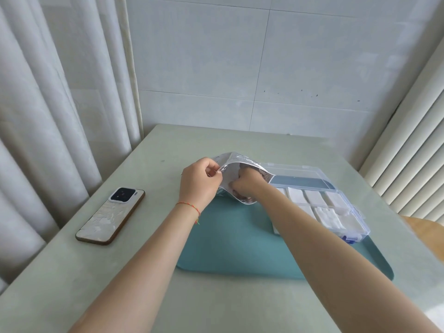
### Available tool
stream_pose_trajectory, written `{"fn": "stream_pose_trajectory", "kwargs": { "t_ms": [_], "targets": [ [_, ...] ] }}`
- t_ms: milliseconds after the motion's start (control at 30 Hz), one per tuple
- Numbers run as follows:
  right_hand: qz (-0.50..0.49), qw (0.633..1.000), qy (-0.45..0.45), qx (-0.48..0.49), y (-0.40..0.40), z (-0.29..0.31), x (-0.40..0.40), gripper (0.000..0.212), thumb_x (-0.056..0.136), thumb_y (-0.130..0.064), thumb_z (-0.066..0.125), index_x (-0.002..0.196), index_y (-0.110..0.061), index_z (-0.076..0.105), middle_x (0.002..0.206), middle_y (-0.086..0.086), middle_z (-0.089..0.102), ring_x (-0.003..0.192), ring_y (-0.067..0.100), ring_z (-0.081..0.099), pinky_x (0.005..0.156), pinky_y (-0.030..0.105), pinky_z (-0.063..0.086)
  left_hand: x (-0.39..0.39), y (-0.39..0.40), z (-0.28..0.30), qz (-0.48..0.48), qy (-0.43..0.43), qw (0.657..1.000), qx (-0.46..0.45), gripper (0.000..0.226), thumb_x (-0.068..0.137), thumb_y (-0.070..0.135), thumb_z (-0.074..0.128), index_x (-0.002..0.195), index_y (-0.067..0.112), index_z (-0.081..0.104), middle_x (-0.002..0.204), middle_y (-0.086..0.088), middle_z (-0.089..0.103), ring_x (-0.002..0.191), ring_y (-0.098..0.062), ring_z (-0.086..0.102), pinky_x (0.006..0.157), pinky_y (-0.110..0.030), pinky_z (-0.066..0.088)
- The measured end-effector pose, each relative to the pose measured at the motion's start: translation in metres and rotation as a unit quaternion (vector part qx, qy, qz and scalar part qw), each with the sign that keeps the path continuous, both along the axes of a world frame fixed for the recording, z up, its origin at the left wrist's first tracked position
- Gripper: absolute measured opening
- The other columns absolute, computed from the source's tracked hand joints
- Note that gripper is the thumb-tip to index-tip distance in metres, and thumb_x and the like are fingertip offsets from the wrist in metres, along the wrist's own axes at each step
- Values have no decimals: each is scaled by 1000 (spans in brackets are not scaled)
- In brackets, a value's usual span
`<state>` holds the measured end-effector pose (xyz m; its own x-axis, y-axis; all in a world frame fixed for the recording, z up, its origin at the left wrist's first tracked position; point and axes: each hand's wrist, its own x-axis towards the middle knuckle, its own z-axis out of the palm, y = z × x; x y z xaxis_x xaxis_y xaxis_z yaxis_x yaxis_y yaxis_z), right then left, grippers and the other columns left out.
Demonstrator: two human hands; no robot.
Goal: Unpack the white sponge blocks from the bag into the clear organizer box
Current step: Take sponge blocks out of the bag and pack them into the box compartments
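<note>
Teal mat (240, 246): lies on the pale green table (120, 272), nearest the viewer, its right side under the box. Phone (111, 215): face down on the table, well left of the mat, camera end pointing away. Left hand (200, 182): above the mat's far edge, thumb and fingers pinching the left lip of the bag's mouth; a red string bracelet (189, 205) circles the wrist. Right hand (247, 185): reached into the bag (234, 171), fingers curled inside; whether they grip a block cannot be told, since the bag wall hides the fingertips. Bag: silvery, held up off the mat between both hands, mouth turned toward the viewer, contents not visible. Clear organizer box (322, 205): open, just right of the bag, its near-left corner hidden by the right forearm; white sponge blocks (312, 197) fill several compartments, their exact count hard to make out. Box lid (300, 175): folded back beyond the compartments. Curtain (48, 104): hangs far left. Tiled wall (252, 63): behind the table.
</note>
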<state>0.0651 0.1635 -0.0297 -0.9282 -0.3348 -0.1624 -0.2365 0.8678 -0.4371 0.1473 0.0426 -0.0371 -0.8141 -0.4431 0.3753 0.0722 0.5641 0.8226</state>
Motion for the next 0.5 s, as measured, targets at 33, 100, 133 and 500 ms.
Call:
{"fn": "stream_pose_trajectory", "kwargs": {
  "t_ms": [33, 100, 133, 500],
  "targets": [
    [-9, 999, -22, -28, 2, 2, 1, 12, 90, -16, 53, 80, -10, 56, 90, 15, 62, 84, 28, 61, 61, 26, 44, 0, -1, 0, 1, 0, 1000, 0, 10, 82, 12, 67, 77, 20, 66, 68, 11, 63, 61, -4, 55, 61, -14, 43],
    [-25, 994, -64, -85, 7, 9, 5, 15, 89, -10, 51, 89, -2, 63, 81, 17, 68, 63, 26, 58, 56, 27, 47, 0, -3, 0, 4, 2, 1000, -2, 11, 83, 12, 67, 77, 20, 66, 68, 11, 62, 61, -3, 54, 59, -11, 41],
    [-24, 991, -83, -106, 11, 12, 7, 16, 90, -9, 49, 93, -1, 62, 76, 15, 68, 56, 25, 54, 53, 27, 45, -1, -3, 0, 6, 3, 1000, -4, 10, 83, 11, 67, 77, 20, 66, 68, 12, 61, 61, -4, 54, 59, -11, 41],
    [-67, 951, -166, -253, 56, 29, 32, 22, 91, -11, 50, 73, -5, 60, 57, 7, 56, 39, 17, 41, 39, 17, 30, -5, -1, 0, 21, -74, 995, -70, 8, 84, 19, 64, 92, 22, 65, 92, 2, 63, 86, -19, 60, 71, -25, 40]
  ]
}}
